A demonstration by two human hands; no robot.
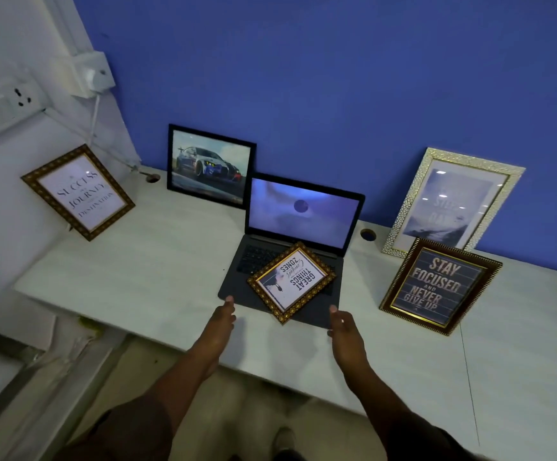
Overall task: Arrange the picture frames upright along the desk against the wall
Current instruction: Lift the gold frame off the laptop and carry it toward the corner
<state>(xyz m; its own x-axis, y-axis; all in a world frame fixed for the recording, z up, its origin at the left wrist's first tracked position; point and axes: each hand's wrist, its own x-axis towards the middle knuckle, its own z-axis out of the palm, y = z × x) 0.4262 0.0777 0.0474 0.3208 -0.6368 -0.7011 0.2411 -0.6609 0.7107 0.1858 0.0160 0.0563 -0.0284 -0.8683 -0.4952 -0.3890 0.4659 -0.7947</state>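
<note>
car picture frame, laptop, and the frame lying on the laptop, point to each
car picture frame (pixel 209 166), head view, on the car image.
laptop (pixel 302 210), head view, on the lit screen.
gold frame lying on the laptop (pixel 292 281), head view, on its printed card.

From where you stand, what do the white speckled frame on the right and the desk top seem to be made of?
The white speckled frame looks like moulded plastic or painted wood: a pebbled white face with gold cracks and a shiny gold inner edge. Its front is glass or clear plastic, since ceiling lights reflect in it. The desk top seems to be pale laminate or stone-look board, smooth and matt with faint veining; which one, I cannot tell.
</note>
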